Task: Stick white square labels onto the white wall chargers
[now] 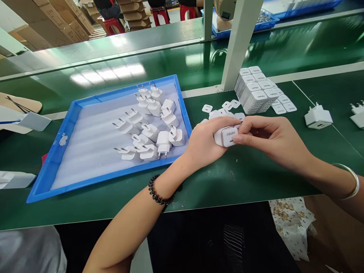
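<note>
White charger [218, 138] held over the bench [204, 189], wrapped by the fingers of the left hand [203, 140], Fibaks face [229, 134] exposed. Drawn narrow at that face's right edge, fingers of the right hand [270, 136], thumb touching; cannot tell whether pinching it. Just beyond, loose plates [207, 108] near a stack [257, 95]; leftward, blue tray [58, 151] of more chargers [163, 142].

Near the front edge of the green worktop [256, 174], the left hand [204, 142] is holding a white plastic charger [228, 137] while the fingers [251, 140] of the right hand [281, 140] are touching its lettered face. White two-pin chargers [164, 142] are sitting toward the right edge of a blue-rimmed plastic tray [51, 167]; white rounded-square cards [253, 91] are standing stacked beyond.
</note>
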A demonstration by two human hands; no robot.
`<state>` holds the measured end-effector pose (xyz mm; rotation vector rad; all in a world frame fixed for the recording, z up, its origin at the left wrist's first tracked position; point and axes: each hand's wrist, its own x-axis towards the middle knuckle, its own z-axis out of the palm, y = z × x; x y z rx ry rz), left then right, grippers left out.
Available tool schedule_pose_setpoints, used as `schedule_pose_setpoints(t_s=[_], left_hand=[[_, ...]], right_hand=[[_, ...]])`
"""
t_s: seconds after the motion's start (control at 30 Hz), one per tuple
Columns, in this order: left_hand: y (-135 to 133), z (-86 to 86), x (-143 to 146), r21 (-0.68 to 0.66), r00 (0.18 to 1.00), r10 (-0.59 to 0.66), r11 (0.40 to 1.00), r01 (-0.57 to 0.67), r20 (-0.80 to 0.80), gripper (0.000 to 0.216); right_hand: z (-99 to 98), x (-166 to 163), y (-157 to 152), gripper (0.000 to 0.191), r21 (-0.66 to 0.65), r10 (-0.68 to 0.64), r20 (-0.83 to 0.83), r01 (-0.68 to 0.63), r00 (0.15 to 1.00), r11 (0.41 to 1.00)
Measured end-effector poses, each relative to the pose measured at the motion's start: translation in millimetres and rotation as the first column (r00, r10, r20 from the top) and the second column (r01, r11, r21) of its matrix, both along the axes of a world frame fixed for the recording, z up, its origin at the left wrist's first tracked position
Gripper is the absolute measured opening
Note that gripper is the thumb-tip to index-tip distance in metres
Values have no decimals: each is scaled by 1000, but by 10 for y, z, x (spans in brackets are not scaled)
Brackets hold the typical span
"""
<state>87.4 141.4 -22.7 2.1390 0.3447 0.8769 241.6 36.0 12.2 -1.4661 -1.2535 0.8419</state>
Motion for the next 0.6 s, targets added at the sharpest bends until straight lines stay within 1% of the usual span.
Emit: schedule_pose_setpoints(t_s=[0.2,0.4,0.5,0.6], left_hand=[[-9,11,1,-2,1000,12,1000,-12,-11,25],[-12,23,6,-7,1000,-10,1000,10,-2,23],[-9,24,10,14,1000,-17,1000,17,3,23],[-4,20,15,31,1000,-28,999,28,5,24]], right_hand=[[6,-12,-2,37,-13,-5,29,5,1000,1000],[12,-22,1,36,-14,-7,46,8,999,1000],[10,-19,-2,35,-10,-7,57,7,998,1000],[10,-14,-1,37,-20,-6,77,8,997,1000]])
